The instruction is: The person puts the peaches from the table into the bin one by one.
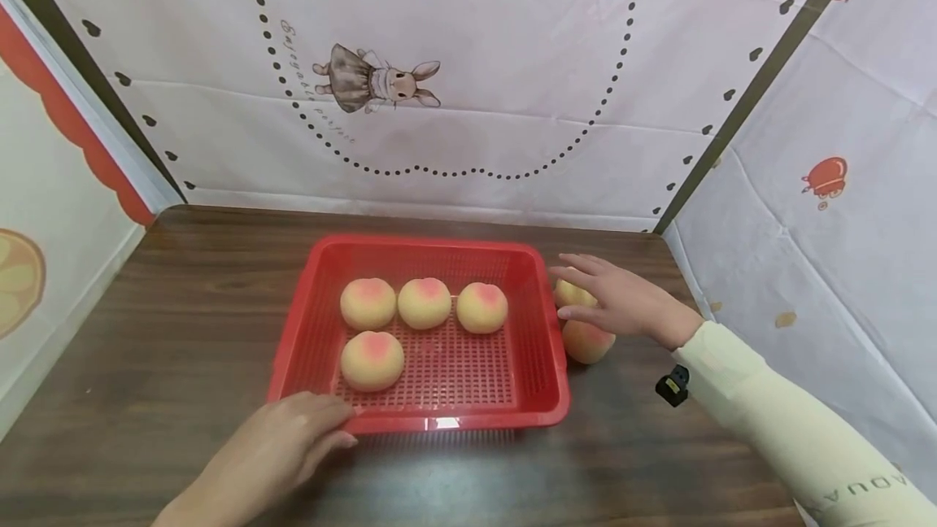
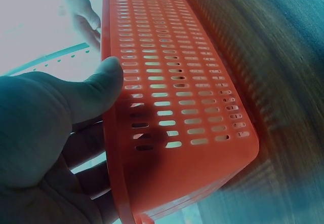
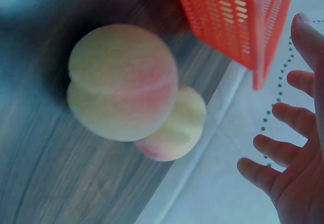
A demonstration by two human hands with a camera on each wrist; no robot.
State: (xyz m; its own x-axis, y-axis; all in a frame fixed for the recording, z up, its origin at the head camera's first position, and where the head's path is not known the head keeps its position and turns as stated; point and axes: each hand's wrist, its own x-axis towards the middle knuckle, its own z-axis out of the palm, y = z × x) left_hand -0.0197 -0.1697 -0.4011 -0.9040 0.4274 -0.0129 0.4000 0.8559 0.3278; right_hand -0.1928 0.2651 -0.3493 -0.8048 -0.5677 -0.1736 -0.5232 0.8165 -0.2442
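A red plastic basket [image 1: 505, 420] with slotted sides stands on the table. My left hand [image 1: 281, 446] grips its near left corner, thumb [image 2: 104, 84] against the outer wall and fingers curled over the rim to the inside. Inside lie several peaches: a row of three across the back, with one peach [image 1: 372, 362] in front at the left. Right of the basket, two more peaches rest on the table, a nearer one [image 3: 121, 82] and a farther one [image 3: 187, 120]. My right hand [image 1: 622, 299] hovers over these two, fingers spread and holding nothing.
The dark wooden table [image 1: 183, 332] runs back to a white cloth wall [image 1: 498, 145] with a rabbit print. Similar printed cloth [image 1: 864, 250] bounds the right side, and a panel [image 1: 66, 202] with a red scalloped edge bounds the left.
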